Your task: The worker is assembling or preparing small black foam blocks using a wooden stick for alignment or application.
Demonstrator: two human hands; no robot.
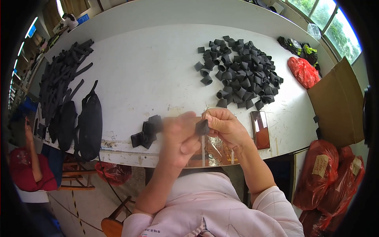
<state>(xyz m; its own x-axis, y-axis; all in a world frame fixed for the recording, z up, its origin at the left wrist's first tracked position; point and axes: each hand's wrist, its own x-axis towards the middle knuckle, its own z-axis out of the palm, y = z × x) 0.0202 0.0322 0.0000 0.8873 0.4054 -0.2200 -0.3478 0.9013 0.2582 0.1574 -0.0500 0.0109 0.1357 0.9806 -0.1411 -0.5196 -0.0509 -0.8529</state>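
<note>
My right hand (pixel 226 125) pinches a small black fabric piece (pixel 202 127) above the near edge of the table. Close on its left is my left hand (pixel 179 136), smeared by motion, so its fingers cannot be read clearly. A few similar black pieces (pixel 147 132) lie just left of that hand. Beyond my hands, to the right, spreads a large heap of short black fabric loops (pixel 244 71). Brown tape (pixel 217 152) covers the table edge under my hands.
A phone (pixel 259 129) lies right of my right hand. Long black strips (pixel 63 75) and black pouches (pixel 90 124) are at the left. A red plastic bag (pixel 303 72) and a cardboard sheet (pixel 337 104) stand at the right. Another person (pixel 29 166) sits at far left.
</note>
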